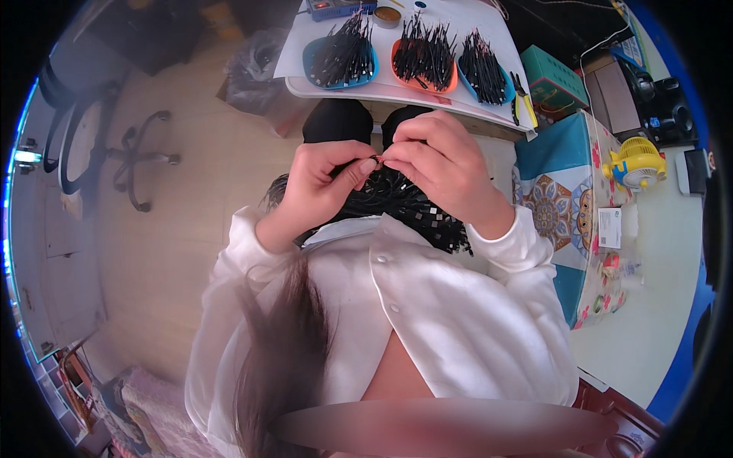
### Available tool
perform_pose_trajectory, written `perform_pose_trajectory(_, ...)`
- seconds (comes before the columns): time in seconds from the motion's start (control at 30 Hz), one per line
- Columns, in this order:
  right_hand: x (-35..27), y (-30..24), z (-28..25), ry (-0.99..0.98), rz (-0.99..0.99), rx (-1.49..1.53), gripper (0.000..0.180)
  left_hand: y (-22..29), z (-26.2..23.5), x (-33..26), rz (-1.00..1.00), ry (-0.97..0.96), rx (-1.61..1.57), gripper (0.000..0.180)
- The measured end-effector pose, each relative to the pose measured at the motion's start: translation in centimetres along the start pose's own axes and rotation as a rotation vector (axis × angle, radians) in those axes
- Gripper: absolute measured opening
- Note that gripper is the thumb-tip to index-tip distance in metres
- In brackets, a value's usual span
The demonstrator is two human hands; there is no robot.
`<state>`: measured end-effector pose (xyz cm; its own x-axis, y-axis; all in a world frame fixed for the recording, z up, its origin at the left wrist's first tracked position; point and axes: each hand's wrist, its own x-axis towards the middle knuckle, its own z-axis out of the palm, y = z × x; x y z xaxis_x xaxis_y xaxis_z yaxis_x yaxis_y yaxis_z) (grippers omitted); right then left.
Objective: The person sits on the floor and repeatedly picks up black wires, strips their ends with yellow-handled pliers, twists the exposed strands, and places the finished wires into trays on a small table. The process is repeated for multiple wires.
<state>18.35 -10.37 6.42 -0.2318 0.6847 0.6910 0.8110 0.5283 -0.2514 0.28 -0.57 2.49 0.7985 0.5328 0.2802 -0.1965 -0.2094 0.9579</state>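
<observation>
Left hand [324,179] and right hand [439,164] pinch together on a thin black wire's coppery tip [376,159], apparently twisting strands; a firm, steady roll seems needed next, over the lap bundle of black wires [397,202]

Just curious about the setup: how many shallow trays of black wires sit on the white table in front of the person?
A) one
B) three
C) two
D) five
B: a blue tray, an orange tray and another blue tray lie side by side on the white table, each heaped with black wires.
</observation>
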Motion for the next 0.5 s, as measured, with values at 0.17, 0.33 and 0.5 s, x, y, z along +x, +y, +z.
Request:
perform_pose_trajectory(0.17,-0.7,-0.2,1.4,-0.049,0.168,-0.024,0.024,-0.5,-0.4,0.1,0.534,0.035,0.865,0.012)
perform_pose_trajectory(0.33,-0.7,0.3,0.4,-0.083,0.373,0.224,0.022,-1.8,-1.1,0.3,0.185,0.016,0.09,0.009)
perform_pose_trajectory(0.5,-0.3,1.0,-0.1,-0.024,0.365,0.345,0.025,-2.7,-1.6,0.7,-0.329,-0.041,-0.893,0.013)
